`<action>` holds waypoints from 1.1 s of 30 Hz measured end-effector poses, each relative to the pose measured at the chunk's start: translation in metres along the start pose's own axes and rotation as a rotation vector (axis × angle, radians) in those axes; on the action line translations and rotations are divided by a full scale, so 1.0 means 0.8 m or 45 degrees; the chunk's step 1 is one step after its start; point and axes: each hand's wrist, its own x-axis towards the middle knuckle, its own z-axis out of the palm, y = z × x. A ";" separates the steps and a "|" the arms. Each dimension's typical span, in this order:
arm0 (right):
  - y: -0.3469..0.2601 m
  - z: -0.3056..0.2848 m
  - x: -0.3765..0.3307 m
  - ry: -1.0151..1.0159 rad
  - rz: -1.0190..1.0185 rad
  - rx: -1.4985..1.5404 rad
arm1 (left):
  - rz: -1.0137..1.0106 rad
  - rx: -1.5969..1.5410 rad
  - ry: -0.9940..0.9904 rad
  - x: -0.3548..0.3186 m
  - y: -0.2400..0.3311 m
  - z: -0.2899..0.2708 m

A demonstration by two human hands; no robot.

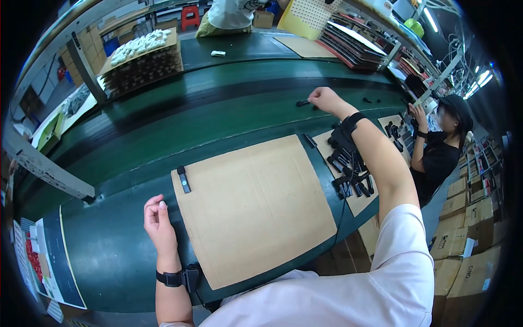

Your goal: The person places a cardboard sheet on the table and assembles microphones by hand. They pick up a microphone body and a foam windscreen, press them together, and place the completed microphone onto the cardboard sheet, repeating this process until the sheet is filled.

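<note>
My right hand (327, 101) reaches over the green conveyor belt, its fingers pinching the end of a small black clip-on microphone (303, 103). Part of another dark piece shows just under that hand. My left hand (158, 220) hovers beside the left edge of a bare brown cardboard sheet (261, 207), fingers loosely curled and nothing visible in them. One black microphone with a dark foam-like tip (184, 180) lies on the sheet's upper left corner. To the sheet's right, several similar microphones (344, 186) are heaped on a second cardboard piece (357, 204).
A lone black piece (310, 140) rests by the sheet's upper right corner. Stacked trays of white items (143, 46) stand far left. A metal post (49, 169) rises at left. A co-worker in black (444, 147) works at right; another person (229, 16) stands across the belt.
</note>
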 end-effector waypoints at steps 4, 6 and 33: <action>0.026 0.011 0.013 0.027 0.045 -0.245 | -0.047 0.029 0.022 0.002 0.002 -0.004; 0.032 0.021 0.020 0.018 0.038 -0.313 | -0.103 0.097 0.020 0.002 0.002 -0.007; -0.161 -0.037 -0.257 -0.069 -0.805 0.454 | 0.604 0.160 -0.437 0.031 0.174 0.033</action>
